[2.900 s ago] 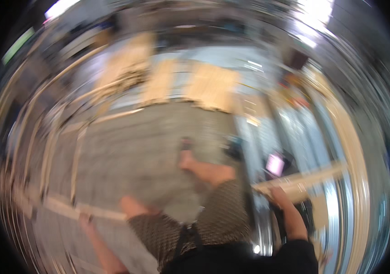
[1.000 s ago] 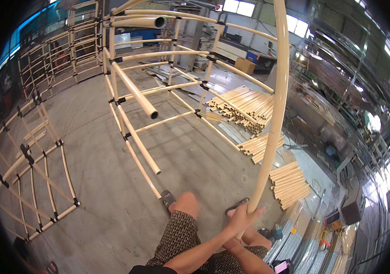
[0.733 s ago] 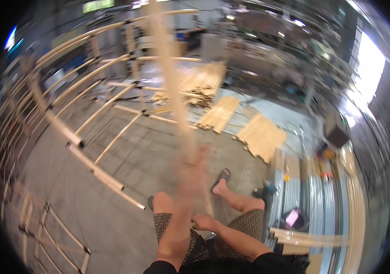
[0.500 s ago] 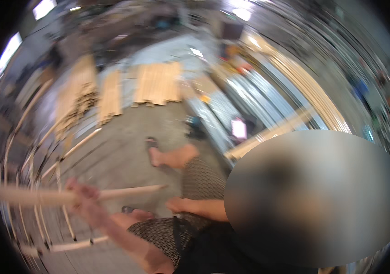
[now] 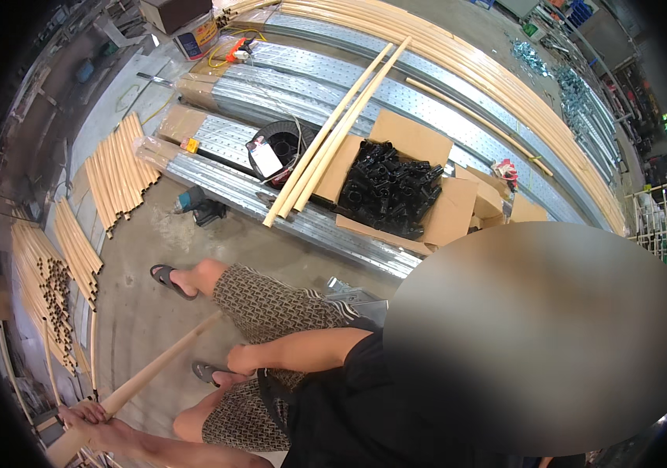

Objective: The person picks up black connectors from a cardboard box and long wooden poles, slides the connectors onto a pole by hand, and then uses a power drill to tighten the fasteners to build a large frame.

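Note:
My left hand (image 5: 88, 421) is closed around a long beige pipe (image 5: 163, 363) at the lower left. The pipe slants up over the floor toward my feet, and its near end leaves the picture. My right hand (image 5: 243, 359) is curled by my thighs, over the patterned shorts. A black strap hangs close to it; whether the fingers hold anything is hidden. Beyond my legs an open cardboard box (image 5: 415, 136) is filled with black pipe joints (image 5: 388, 187). Two or three beige pipes (image 5: 349, 125) lie beside that box, across perforated metal planks (image 5: 310, 66).
Bundles of beige pipes (image 5: 119, 175) lie on the left. A cordless drill (image 5: 199, 207) stands on the floor near my foot. A black reel (image 5: 279, 148) with a white card sits on the planks. A bucket (image 5: 195, 37) is at the back. A grey blur covers the right.
The view has swung toward the right, bringing the box of black joints into sight. My left hand and its pipe appear lower and farther left. My right hand stays by my thighs.

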`<state>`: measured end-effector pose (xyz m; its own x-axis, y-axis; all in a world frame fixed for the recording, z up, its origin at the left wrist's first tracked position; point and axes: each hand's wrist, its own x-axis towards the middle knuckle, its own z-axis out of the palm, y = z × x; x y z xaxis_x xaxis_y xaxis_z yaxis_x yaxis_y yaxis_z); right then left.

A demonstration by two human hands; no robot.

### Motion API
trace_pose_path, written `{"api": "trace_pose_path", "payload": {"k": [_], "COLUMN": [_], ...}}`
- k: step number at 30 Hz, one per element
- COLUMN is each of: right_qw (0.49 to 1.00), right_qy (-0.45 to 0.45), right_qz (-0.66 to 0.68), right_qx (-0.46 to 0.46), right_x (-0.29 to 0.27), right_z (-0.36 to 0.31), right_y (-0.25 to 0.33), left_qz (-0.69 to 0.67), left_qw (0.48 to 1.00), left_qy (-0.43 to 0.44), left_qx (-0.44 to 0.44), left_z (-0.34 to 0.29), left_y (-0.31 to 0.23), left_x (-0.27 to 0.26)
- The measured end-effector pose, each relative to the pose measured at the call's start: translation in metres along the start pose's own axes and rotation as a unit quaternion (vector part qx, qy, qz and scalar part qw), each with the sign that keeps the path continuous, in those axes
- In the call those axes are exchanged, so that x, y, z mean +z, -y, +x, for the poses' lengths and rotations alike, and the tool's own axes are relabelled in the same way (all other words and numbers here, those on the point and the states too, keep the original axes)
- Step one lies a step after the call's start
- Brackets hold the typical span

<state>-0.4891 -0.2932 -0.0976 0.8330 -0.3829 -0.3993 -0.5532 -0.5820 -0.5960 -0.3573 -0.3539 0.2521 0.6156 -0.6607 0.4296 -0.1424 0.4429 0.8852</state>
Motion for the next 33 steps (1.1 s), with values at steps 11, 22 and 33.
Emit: {"api": "trace_pose_path", "payload": {"k": [11,22,33], "right_qw": [0.999,0.986,0.986], "right_qy": [-0.022,0.163,0.131], "right_qz": [0.041,-0.012,-0.025], "right_qx": [-0.006,-0.019,-0.099], "right_x": [0.034,0.028,0.069], "right_z": [-0.005,-0.047,-0.040], "right_y": [-0.032,-0.008,-0.018], "left_qz": [-0.160,-0.041,0.007], "left_qw": [0.977,0.985,0.984], "left_qy": [-0.144,-0.155,-0.151], "left_qx": [-0.010,0.065,0.091], "left_z": [-0.019,-0.060,-0.068], "left_y": [0.078,-0.011,-0.023], "left_x": [-0.095,-0.076,-0.040]}}
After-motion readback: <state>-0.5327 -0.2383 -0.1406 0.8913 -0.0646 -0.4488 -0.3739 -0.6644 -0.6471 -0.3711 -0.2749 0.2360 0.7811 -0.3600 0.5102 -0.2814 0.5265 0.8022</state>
